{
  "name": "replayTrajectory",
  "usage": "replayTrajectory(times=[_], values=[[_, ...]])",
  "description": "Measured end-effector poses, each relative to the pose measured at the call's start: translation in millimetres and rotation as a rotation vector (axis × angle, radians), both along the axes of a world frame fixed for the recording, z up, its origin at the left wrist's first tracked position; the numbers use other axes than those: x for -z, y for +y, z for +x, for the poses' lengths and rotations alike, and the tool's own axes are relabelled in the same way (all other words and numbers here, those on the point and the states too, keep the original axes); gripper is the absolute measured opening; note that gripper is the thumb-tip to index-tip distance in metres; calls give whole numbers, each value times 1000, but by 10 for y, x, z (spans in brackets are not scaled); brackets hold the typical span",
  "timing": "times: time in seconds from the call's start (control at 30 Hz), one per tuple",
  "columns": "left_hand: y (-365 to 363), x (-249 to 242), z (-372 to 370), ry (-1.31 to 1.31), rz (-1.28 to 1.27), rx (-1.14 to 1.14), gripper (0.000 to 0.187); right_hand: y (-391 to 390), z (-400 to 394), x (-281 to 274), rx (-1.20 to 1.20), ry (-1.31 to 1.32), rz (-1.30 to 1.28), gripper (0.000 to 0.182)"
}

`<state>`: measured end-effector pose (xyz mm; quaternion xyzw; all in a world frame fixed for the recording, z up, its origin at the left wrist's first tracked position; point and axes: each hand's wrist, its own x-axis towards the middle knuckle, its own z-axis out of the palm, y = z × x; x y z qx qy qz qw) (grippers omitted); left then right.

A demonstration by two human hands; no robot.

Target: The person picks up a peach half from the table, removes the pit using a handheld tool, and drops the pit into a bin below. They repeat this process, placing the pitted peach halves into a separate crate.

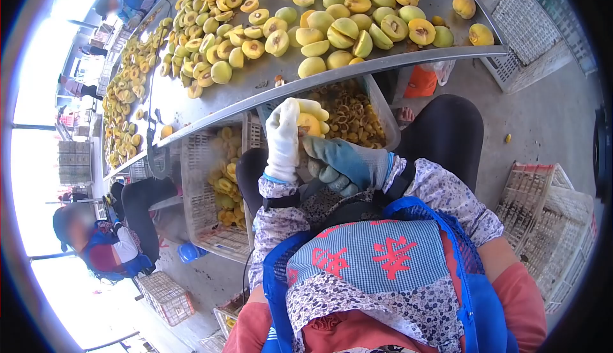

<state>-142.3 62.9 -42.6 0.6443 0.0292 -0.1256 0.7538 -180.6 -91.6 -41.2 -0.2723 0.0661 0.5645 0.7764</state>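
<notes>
Head camera view, looking down over the wearer's lap toward a slanted metal table [179, 105] spread with yellow-green fruit halves [343, 29]; the left hand [283, 142], in a white glove, is raised just short of the table's near edge, its fingers closed around one yellow fruit [309, 125], whose flesh shows between the fingers; the right hand [350, 166], in a blue-grey glove, is beside it, fingers curled inward and the thumb end close against the lower side of the fruit; whether the right hand grips a small tool or nothing cannot be seen. Below the hands' side of the table sits a grey bin [387, 118] of brownish curled scraps, the fruit held near its opening; to the left stands a pale slatted crate [191, 177] with yellow pieces inside; farther left, a seated person [115, 251] in blue. The step in hand looks like close work on this single fruit, the left hand steadying and the right hand working at its surface; how much of that work is done cannot be told. The next move seems to call for a firm but gentle left hold, since ripe flesh could bruise or slip; it also calls for small, controlled right-hand motion, kept clear of the left fingertips.
</notes>
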Motion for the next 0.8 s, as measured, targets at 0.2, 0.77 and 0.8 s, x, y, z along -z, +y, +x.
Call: replayTrajectory(times=[0.2, 0.77, 0.8], values=[[-8, 11, -64, -9, -81, -34, 47, 21, -89, -131, 78, -171, -187, 40], [-235, -162, -174, 152, -289, -421, 40, 170, -154, 377, 324, -1049, -550, 44], [-221, -169, -165, 164, -321, -427, 38, 159, -162, 365, 321, -1053, -548, 44]])
